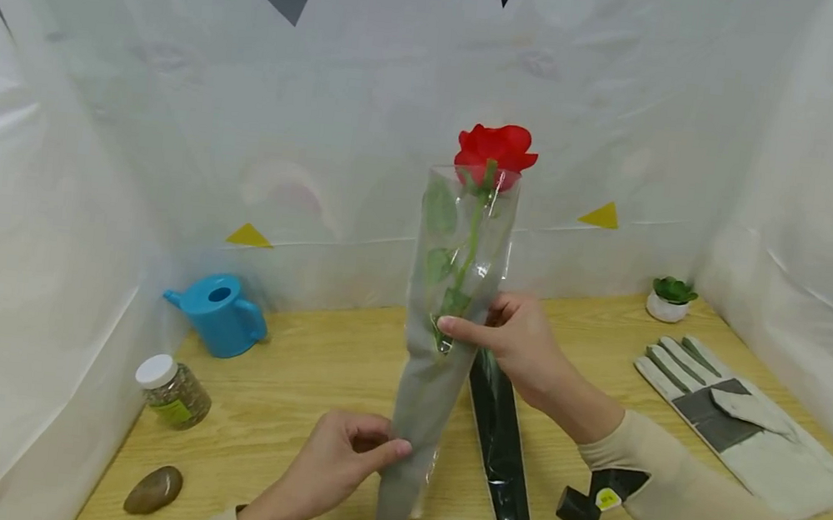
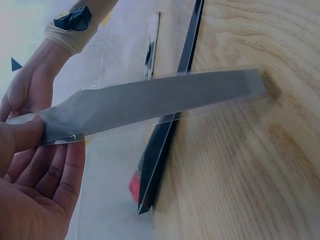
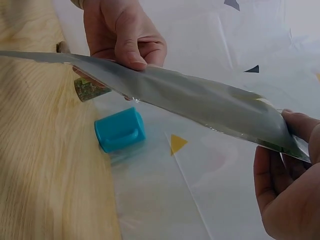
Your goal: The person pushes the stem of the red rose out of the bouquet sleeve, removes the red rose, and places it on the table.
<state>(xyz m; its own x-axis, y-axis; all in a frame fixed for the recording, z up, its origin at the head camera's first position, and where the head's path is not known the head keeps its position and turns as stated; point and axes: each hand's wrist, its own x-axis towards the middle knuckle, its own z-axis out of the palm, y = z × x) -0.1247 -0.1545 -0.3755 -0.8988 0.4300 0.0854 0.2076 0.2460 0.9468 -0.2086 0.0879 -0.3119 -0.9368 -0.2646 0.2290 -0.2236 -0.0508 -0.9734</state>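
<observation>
White plastic sheeting walls in a wooden bench (image 1: 301,366). At frame centre stands one clear sleeve (image 1: 449,313) holding one red rose (image 1: 496,152). The right hand (image 1: 521,345) pinches its middle; the left hand (image 1: 345,454) pinches its lower part. One glove (image 1: 747,426) lies right, one blue watering can (image 1: 219,312) and one jar (image 1: 173,391) left.
</observation>
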